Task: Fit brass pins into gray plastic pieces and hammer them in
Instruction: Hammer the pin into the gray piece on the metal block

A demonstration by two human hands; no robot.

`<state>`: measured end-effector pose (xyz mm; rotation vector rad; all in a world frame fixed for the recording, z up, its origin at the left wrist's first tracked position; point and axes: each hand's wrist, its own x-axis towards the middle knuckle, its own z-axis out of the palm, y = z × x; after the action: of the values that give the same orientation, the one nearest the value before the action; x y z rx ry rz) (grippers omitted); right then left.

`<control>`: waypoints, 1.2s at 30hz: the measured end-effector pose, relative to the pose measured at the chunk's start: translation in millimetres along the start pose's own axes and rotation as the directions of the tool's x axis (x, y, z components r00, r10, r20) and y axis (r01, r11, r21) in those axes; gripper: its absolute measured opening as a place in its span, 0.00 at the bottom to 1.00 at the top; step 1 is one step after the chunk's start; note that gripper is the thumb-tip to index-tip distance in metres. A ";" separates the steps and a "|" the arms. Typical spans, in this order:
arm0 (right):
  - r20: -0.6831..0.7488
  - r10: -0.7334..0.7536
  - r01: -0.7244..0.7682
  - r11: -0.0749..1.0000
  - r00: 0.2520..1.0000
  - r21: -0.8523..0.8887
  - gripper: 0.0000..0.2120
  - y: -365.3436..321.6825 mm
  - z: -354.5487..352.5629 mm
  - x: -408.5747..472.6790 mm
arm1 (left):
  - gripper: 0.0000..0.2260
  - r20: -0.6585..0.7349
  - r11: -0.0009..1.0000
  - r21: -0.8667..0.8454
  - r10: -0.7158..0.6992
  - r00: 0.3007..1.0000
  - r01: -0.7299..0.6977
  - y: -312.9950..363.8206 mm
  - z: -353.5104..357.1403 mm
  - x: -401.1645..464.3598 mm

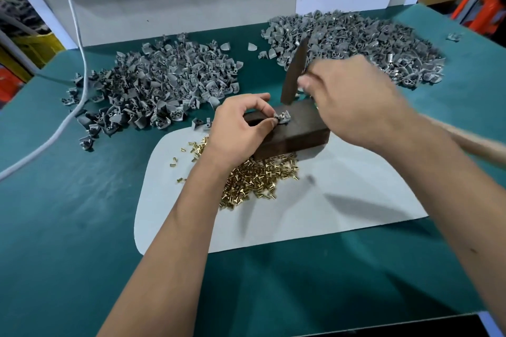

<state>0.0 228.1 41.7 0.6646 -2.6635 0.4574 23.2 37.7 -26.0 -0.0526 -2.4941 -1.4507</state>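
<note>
Bare green table (68, 227) near the front; gray piles (153, 85) (356, 44) crowd the back, with a gap between

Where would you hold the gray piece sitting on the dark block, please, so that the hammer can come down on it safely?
Pinch the gray piece low on its left end, coming in from the left as the left hand does now. It sits on top of the dark block, and the hammer head in the right hand hangs just above to the right, so fingers belong off the top face.
</note>
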 end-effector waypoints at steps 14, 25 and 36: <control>0.189 0.019 -0.016 1.000 0.982 -0.020 0.14 -7.6 10.1 -2.9 | 0.06 -0.002 1.000 -0.011 0.000 1.000 0.000 1.0 -0.5 0.6; 0.154 -0.003 0.014 0.997 0.988 -0.072 0.13 -0.1 0.1 4.1 | 0.06 -0.005 1.000 -0.014 -0.008 1.000 0.008 -1.2 -1.4 -0.1; 0.146 0.000 -0.001 1.000 0.989 0.009 0.11 6.6 3.4 1.0 | 0.05 -0.005 1.000 -0.023 -0.012 1.000 0.012 -2.0 0.1 -0.1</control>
<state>-5.0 231.9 37.7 0.7266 -2.8002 0.4365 23.0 36.8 -27.8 -0.0376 -2.4777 -1.4829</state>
